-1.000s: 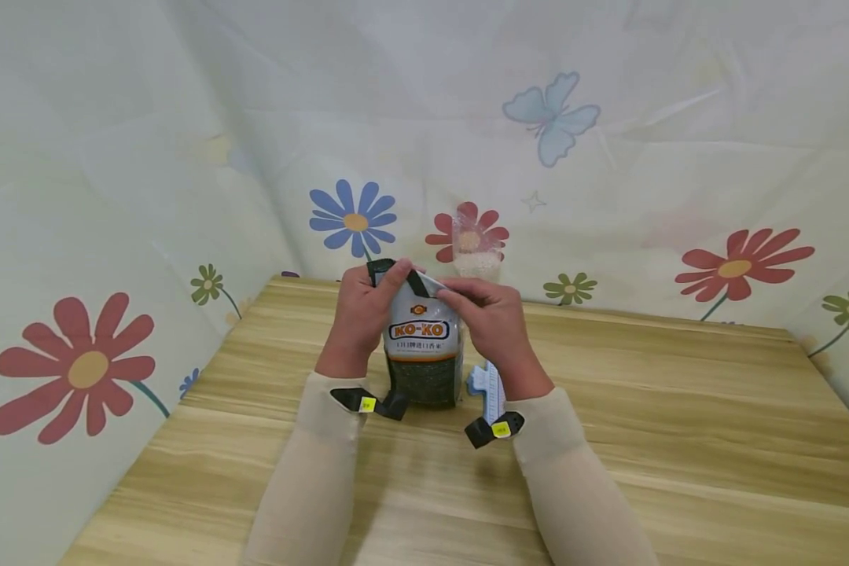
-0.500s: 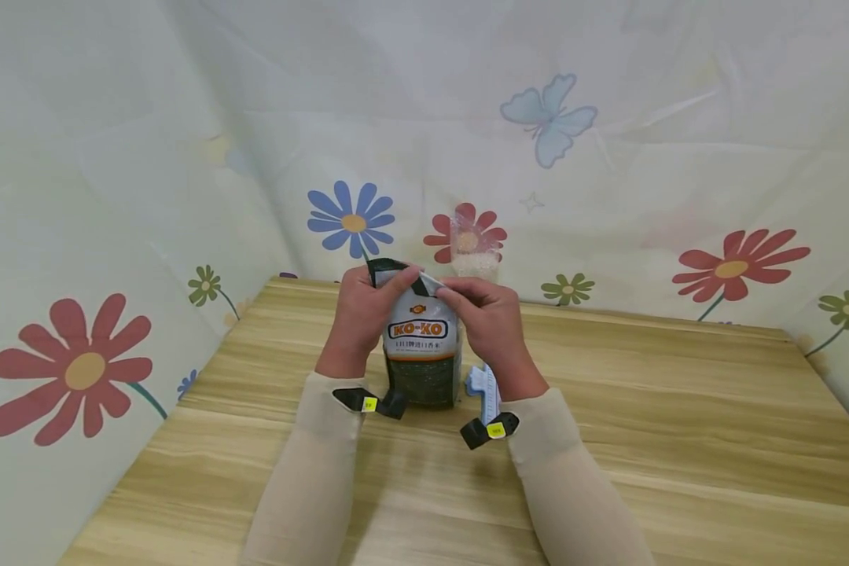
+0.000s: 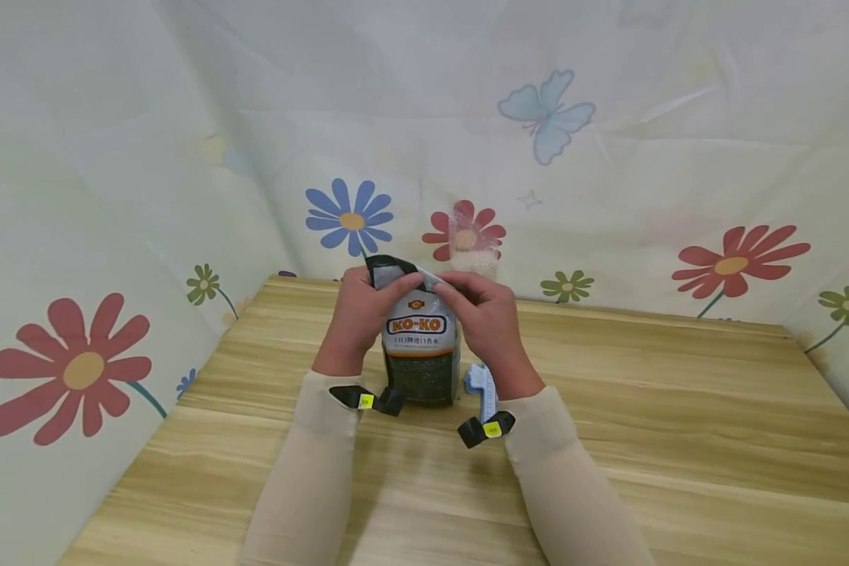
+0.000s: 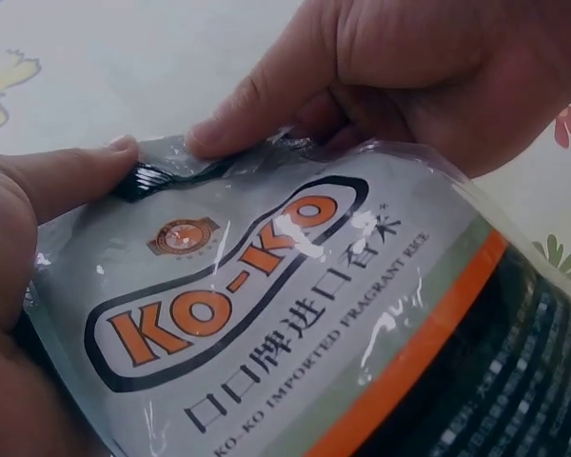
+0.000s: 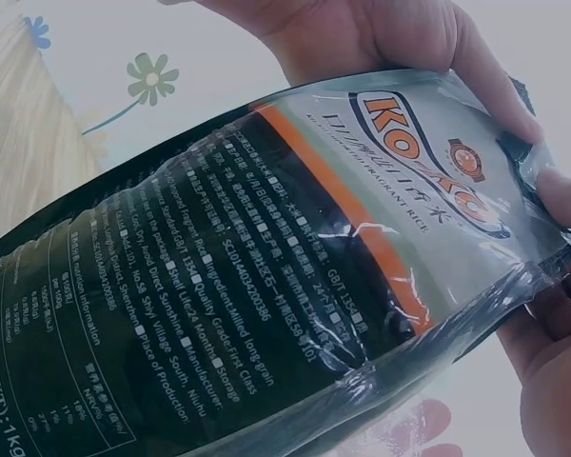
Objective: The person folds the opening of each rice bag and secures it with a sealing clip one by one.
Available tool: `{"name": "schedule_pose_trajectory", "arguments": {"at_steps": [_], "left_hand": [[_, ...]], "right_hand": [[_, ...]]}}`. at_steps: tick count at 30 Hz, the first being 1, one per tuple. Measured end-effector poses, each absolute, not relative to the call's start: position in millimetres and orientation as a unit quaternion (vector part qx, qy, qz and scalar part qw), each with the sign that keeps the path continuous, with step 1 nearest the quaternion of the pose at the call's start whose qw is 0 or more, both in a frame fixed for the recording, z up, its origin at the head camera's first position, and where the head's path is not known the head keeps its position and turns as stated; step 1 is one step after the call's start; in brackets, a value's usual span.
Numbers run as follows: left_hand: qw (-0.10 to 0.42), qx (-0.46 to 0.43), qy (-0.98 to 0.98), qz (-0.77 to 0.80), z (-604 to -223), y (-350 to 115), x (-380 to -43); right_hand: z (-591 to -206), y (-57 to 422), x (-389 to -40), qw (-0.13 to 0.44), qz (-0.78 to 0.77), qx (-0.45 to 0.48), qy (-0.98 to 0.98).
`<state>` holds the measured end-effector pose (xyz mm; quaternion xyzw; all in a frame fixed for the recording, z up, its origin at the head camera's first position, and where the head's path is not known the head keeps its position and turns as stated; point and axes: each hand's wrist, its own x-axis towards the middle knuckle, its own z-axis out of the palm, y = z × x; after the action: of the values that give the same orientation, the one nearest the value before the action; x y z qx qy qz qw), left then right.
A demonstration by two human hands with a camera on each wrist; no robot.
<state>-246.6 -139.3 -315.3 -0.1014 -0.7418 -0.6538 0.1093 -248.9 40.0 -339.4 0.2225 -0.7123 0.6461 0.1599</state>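
A KO-KO rice bag (image 3: 423, 377), silver above and dark green below, stands upright on the wooden table. My left hand (image 3: 359, 310) grips its top edge from the left, thumb across the front. From the right, my right hand (image 3: 488, 310) pinches the same edge between thumb and fingers. Between the two thumbs the bag's top (image 4: 167, 157) is folded over, as the left wrist view shows. The right wrist view gives the bag's printed front (image 5: 209, 248), with both hands at its upper end. Fingers behind the bag are partly hidden.
Beside the bag's lower right lies a long light-blue plastic piece (image 3: 483, 389), partly covered by my right wrist; its kind is unclear. Behind the right hand stands a clear bag of white grains (image 3: 474, 248). A flowered cloth (image 3: 608, 157) backs the table (image 3: 651, 409).
Both thumbs have shifted slightly along the bag's folded top, the left one to the right and down. Both hands keep hold, and the bag stays in about the same place.
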Motion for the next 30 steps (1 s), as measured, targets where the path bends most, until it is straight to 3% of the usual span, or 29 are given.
{"name": "schedule_pose_trajectory", "arguments": {"at_steps": [18, 30], "left_hand": [[0.203, -0.083, -0.678, -0.702, -317.0, -135.4, -247.9], [0.213, -0.083, -0.658, -0.717, -315.3, -133.3, -248.4]], "right_hand": [[-341.5, 51.3, -254.8, 0.155, 0.646, 0.207, -0.718], [-339.1, 54.6, -255.7, 0.129, 0.646, 0.221, -0.719]]}}
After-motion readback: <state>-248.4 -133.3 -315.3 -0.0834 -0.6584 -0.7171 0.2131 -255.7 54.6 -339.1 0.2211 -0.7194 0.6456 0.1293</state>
